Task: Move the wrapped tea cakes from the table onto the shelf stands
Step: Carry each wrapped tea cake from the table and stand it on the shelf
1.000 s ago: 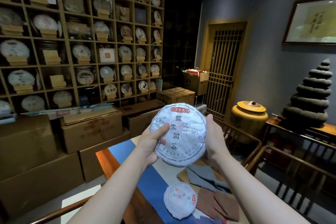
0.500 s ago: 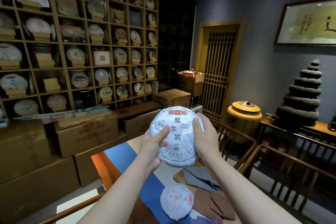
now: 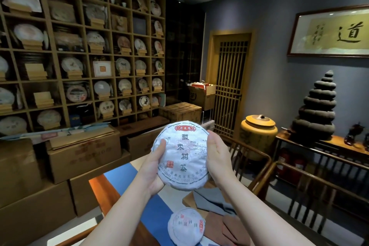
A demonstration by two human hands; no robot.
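1. Head view, count: I see two wrapped tea cakes off the shelf. One cake (image 3: 184, 154) is held up in the air above the table (image 3: 103, 187); a second cake (image 3: 186, 225) lies flat on the table near its close end.
2. Left hand (image 3: 153, 168) grips the held cake's left edge, thumb across the printed face, fingers curled behind.
3. Right hand (image 3: 218, 156) grips its right edge, thumb on the rim, fingers wrapped behind. Both hands are clamped on the same cake.
4. Held cake faces me, upright, print readable, red label at top.
5. Shelf (image 3: 83, 52) on the left wall: most cells hold a cake on a stand. I count at least two bare stands (image 3: 36, 71) in the left columns, one above the other.
6. Boxes (image 3: 83, 152) are stacked under the shelf. One yellow jar (image 3: 258, 136) sits right of the table.
7. Versus 0.5 s ago: same two-handed grip, the cake sits about where it was, right thumb now further out on the rim. The table cake has not moved. My view has panned slightly right.
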